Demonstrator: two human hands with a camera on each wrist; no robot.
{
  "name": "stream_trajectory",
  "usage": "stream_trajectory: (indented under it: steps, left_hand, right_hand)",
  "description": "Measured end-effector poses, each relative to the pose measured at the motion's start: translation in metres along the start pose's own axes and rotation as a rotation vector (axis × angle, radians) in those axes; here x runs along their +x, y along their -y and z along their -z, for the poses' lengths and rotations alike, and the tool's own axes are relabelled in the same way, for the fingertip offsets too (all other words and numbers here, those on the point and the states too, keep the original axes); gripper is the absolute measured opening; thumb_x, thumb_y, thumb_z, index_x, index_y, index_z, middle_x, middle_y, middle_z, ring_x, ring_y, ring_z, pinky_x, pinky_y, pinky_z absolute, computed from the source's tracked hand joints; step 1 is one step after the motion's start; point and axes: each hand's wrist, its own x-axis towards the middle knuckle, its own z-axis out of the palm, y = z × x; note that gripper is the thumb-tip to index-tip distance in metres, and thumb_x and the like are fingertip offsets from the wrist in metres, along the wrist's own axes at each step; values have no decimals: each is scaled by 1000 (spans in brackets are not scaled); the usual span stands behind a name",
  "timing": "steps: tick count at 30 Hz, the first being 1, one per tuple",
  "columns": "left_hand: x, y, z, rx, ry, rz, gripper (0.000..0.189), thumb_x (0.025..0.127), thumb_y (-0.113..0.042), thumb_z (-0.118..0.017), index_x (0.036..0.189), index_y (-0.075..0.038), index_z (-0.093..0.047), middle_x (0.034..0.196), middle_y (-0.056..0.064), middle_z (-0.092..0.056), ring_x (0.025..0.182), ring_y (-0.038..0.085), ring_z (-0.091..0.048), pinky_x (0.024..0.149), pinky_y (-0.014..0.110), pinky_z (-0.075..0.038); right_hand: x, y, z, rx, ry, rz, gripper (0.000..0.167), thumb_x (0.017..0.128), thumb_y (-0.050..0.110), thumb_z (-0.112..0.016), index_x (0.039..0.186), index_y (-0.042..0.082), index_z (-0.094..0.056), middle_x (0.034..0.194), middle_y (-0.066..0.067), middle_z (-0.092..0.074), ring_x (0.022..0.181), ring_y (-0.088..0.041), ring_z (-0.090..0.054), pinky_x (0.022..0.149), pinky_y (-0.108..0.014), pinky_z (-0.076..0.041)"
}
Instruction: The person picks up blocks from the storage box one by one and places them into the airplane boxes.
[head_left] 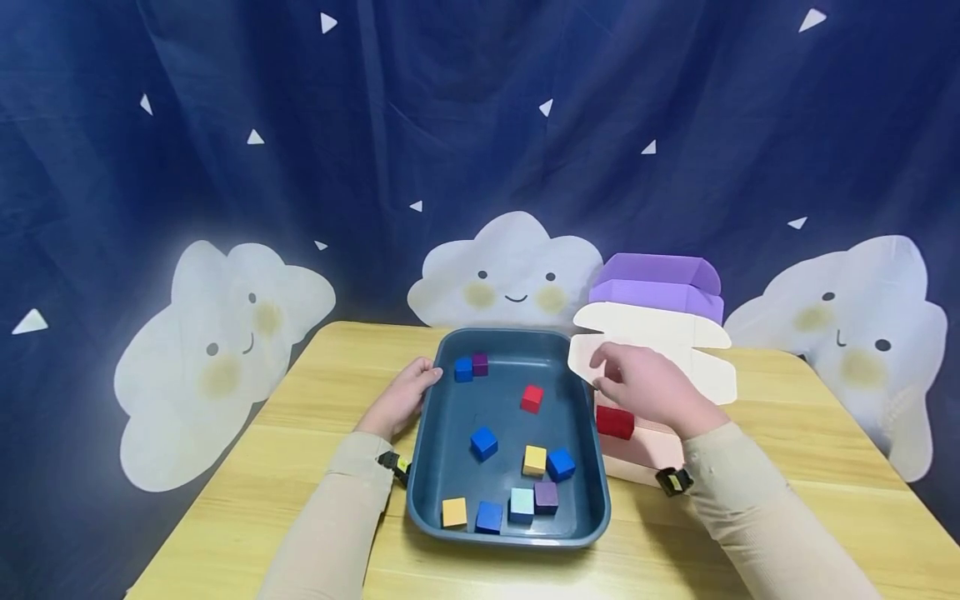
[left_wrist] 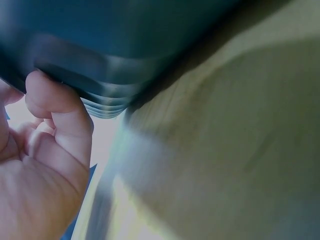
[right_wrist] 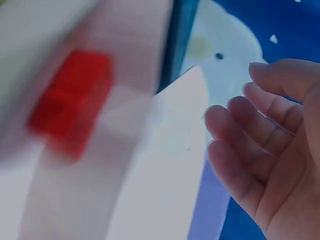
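My left hand (head_left: 406, 394) grips the left rim of a dark blue-green tray (head_left: 513, 540), thumb on top and fingertips curled under the edge in the left wrist view. Inside the tray lie several small cubes, among them a red cube (head_left: 532, 398), a yellow cube (head_left: 535, 460), a mint cube (head_left: 521, 504) and a purple cube (head_left: 546, 497). My right hand (head_left: 647, 383) hovers above an opened pink box (head_left: 651, 448), fingers loosely bent with nothing between them. Red blocks (right_wrist: 75, 100) lie in that box, below the hand; they look like two cubes side by side, though blurred.
Behind the pink box stands an opened purple box (head_left: 656, 283). The pink box's pale lid flaps (head_left: 712, 377) spread out beyond the hand, close to the tray's right rim. A wooden table (head_left: 300, 483) bears everything, with a dark blue cloud-printed curtain (head_left: 480, 108) at its back.
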Motion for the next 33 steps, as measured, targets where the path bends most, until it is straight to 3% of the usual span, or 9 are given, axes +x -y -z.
stream_trajectory:
  steps: [7, 13, 20, 22, 25, 28, 33]
  left_hand:
    - [1, 1, 0, -2, -8, -7, 22, 109, -28, -47, 103, -6, -46, 84, 6, -50, 73, 21, -52, 65, 29, -45]
    - [2, 4, 2, -10, -4, -7, 23, 109, -27, -46, 103, -5, -44, 84, 6, -49, 72, 19, -51, 64, 28, -44]
    - [2, 5, 2, -1, -5, 3, 25, 109, -28, -48, 105, -4, -44, 88, 6, -49, 77, 19, -52, 68, 28, -45]
    - [2, 5, 2, 4, -7, 6, 25, 109, -28, -47, 106, -4, -45, 88, 7, -49, 78, 20, -52, 68, 28, -45]
    - [2, 4, 2, -1, -10, 5, 24, 109, -28, -47, 105, -4, -45, 89, 7, -49, 78, 21, -52, 68, 28, -45]
    - [2, 2, 0, -16, -7, -4, 23, 109, -27, -46, 104, -4, -44, 88, 7, -49, 78, 20, -52, 68, 28, -45]
    - [1, 0, -2, -34, -3, -19, 21, 109, -24, -46, 102, -4, -44, 87, 6, -48, 76, 19, -52, 66, 27, -45]
  right_hand:
    - [31, 31, 2, 35, 40, 37, 23, 91, 20, -74, 112, 11, -67, 88, 1, -65, 77, -17, -62, 72, -38, -55]
    - [52, 49, -13, 46, 110, 47, 23, 93, 23, -72, 113, 12, -67, 100, -2, -70, 90, -20, -66, 82, -42, -56]
    - [68, 68, -38, -60, 258, 17, 28, 92, 26, -73, 116, 10, -71, 111, -6, -70, 102, -24, -65, 92, -45, -53]
    - [70, 71, -47, -111, 307, 19, 27, 91, 27, -74, 112, 9, -73, 104, -5, -70, 97, -24, -65, 89, -44, -54]
    - [71, 73, -59, -165, 370, 16, 16, 91, 26, -75, 90, 10, -72, 78, -1, -61, 75, -20, -59, 72, -37, -51]
    - [71, 73, -67, -194, 388, 14, 23, 89, 23, -75, 72, 12, -63, 63, 1, -48, 63, -19, -47, 61, -34, -41]
    - [72, 72, -73, -256, 359, 16, 17, 86, 20, -76, 76, 13, -64, 72, 1, -56, 75, -20, -50, 68, -36, -46]
